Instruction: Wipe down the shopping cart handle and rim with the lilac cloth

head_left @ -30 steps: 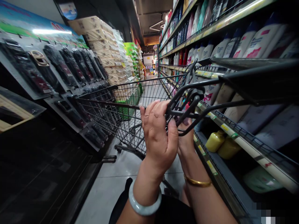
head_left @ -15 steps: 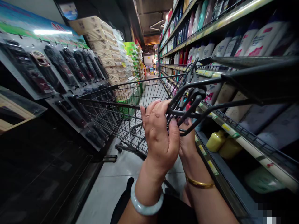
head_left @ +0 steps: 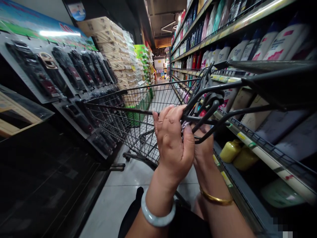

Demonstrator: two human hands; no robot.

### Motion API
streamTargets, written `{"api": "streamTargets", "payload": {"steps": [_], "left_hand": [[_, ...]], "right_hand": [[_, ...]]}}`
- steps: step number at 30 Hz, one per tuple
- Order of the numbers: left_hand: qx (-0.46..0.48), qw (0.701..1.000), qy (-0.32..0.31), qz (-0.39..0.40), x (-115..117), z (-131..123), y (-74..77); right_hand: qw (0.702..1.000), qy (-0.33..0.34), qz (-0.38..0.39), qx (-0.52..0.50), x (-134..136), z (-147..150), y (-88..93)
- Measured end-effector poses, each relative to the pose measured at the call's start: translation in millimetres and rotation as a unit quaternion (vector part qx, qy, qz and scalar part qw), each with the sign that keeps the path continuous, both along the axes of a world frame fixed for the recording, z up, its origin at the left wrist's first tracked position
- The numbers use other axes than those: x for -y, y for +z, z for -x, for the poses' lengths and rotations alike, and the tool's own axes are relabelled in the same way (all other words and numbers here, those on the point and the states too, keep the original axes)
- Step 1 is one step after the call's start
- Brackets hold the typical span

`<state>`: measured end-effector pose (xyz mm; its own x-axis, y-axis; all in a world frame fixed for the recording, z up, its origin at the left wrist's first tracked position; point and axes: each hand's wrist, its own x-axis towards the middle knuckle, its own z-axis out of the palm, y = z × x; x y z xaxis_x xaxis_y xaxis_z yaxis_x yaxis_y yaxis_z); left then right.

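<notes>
A black wire shopping cart (head_left: 138,124) stands in front of me, its bent tubes rising on the right. My left hand (head_left: 173,145), with a pale bangle at the wrist, is closed over the cart's upper rail, its thumb on the near side. Close behind it, my right hand (head_left: 203,145), wearing a gold bracelet, reaches in among the black tubes. The left hand and the tubes hide most of its fingers. A small bit of something pale purple (head_left: 184,125) shows between the hands, too little to name.
On the right, shelves hold several shampoo bottles (head_left: 282,39) and, lower down, yellow bottles (head_left: 230,150). Packaged belts (head_left: 74,69) hang at the left, beside tall stacks of wrapped packs (head_left: 111,49). A tiled aisle floor (head_left: 160,94) runs ahead between them.
Both hands and the cart's near end sit slightly farther right in view, and the surroundings have shifted a little the same way. The left hand keeps its hold on the rail.
</notes>
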<state>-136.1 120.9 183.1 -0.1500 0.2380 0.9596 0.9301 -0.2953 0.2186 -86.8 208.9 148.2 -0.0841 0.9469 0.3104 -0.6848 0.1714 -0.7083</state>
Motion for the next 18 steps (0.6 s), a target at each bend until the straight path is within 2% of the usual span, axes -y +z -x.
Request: {"api": "streamTargets", "payload": {"steps": [5, 12, 18], "left_hand": [[-0.004, 1.0, 0.002, -0.003, -1.0, -0.4, -1.0], [-0.004, 1.0, 0.002, -0.005, -0.7, 0.2, -1.3], [-0.012, 1.0, 0.0, -0.01, -0.9, 0.3, -1.4]], "right_hand": [[0.988, -0.065, -0.043, -0.13, 5.9, -10.9, 26.5], [0.992, -0.008, -0.006, -0.126, 4.8, -6.2, 20.0], [0.988, 0.036, -0.035, -0.146, 0.2, -22.2, 26.0]]}}
